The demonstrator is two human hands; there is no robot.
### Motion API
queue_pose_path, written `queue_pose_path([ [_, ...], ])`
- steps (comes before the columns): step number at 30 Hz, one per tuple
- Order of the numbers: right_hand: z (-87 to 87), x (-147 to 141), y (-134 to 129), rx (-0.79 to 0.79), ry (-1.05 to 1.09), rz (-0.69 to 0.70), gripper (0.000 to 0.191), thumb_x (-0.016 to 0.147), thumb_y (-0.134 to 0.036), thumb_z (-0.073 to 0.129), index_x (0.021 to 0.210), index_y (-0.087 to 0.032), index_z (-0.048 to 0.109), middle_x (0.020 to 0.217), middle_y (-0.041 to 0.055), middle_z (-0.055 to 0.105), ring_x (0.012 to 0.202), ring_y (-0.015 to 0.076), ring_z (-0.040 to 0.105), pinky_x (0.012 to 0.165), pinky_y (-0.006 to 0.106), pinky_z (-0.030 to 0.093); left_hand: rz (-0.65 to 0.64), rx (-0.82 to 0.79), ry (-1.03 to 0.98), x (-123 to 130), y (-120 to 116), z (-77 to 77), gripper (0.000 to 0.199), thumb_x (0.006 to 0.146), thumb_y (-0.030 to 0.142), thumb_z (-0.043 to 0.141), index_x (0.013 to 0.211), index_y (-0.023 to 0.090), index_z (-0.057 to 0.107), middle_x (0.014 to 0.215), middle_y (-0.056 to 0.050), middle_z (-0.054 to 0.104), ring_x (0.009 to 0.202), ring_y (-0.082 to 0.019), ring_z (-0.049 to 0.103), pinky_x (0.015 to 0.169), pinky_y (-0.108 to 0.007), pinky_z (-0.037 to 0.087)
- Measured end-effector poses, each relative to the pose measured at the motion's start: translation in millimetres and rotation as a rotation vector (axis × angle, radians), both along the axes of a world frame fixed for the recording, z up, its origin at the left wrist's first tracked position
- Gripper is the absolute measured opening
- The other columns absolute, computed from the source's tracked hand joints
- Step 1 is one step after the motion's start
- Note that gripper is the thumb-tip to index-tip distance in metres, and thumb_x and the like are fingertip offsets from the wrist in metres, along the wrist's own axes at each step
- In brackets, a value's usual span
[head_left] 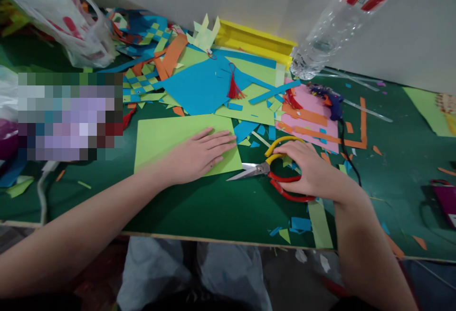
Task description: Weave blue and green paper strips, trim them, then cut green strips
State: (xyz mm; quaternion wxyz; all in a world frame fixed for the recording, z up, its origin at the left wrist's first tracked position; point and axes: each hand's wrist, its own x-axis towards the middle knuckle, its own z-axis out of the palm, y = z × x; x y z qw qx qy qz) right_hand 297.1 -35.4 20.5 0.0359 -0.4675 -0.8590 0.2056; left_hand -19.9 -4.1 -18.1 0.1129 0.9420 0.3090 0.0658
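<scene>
Flat on a sheet of light green paper (164, 140) lies my left hand (203, 154), its fingers stretched toward the sheet's right edge. My right hand (302, 166) is closed round the handles of a pair of scissors (261, 168), one loop yellow and the other red. The metal blades point left and are slightly apart, close to the lower right corner of the green sheet. I cannot tell whether the paper lies between the blades. Just behind the sheet is a large piece of blue paper (199, 83) with a red tassel (235, 85) on it.
Paper scraps surround the pink sheet (313, 130) at right. A yellow tray (254, 40) and a clear plastic bottle (327, 31) stand by the wall. At left are woven paper pieces (142, 80), a plastic bag (78, 31) and a cable (41, 192). The green table's front edge (213, 242) runs before me.
</scene>
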Motion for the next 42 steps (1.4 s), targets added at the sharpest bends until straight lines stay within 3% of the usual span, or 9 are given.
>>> queue_pose_path([
  [8,0.4,6.5,2.8,-0.018,0.023,0.019,0.049,0.075,-0.038,0.068,0.121,-0.030,0.054,0.127,0.0081,0.061,0.125,0.0336,0.051,0.105,0.055,0.040,0.004,-0.029,0.018,-0.6,1.4,0.3,0.049,0.104,0.031,0.020,0.149,0.023,0.038,0.158,0.001,0.033,0.149,-0.015,0.023,0.124,-0.040,0.008],
  [17,-0.9,-17.3,-4.4,0.020,0.042,0.044,0.049,0.080,-0.042,0.065,0.125,-0.026,0.052,0.129,0.0099,0.060,0.126,0.0330,0.051,0.105,0.052,0.040,-0.009,-0.057,0.033,-2.5,3.9,1.9,0.059,0.093,0.006,0.024,0.148,0.022,0.038,0.159,0.003,0.030,0.149,-0.013,0.021,0.124,-0.039,0.009],
  [28,4.4,-12.8,-4.5,-0.013,0.020,0.064,0.045,0.079,-0.038,0.066,0.120,-0.025,0.053,0.129,0.0096,0.060,0.127,0.0316,0.051,0.104,0.049,0.043,0.011,-0.041,0.053,0.2,1.2,2.0,0.060,0.094,0.005,0.024,0.150,0.021,0.035,0.160,0.002,0.028,0.149,-0.013,0.019,0.124,-0.040,0.008],
  [37,-2.0,1.4,0.0,0.038,0.018,0.053,0.048,0.077,-0.037,0.068,0.120,-0.025,0.053,0.128,0.0100,0.060,0.124,0.0329,0.053,0.100,0.050,0.044,0.025,-0.014,0.044,19.0,4.6,-1.5,0.057,0.094,0.005,0.026,0.149,0.018,0.037,0.160,-0.002,0.030,0.149,-0.015,0.021,0.124,-0.041,0.009],
  [42,-2.2,7.3,1.7,0.050,0.005,0.021,0.048,0.076,-0.036,0.070,0.119,-0.026,0.053,0.129,0.0094,0.060,0.124,0.0322,0.054,0.101,0.050,0.043,0.027,0.018,0.013,38.9,11.3,-3.5,0.055,0.092,0.003,0.032,0.145,0.016,0.043,0.158,-0.008,0.033,0.148,-0.023,0.026,0.122,-0.044,0.018],
])
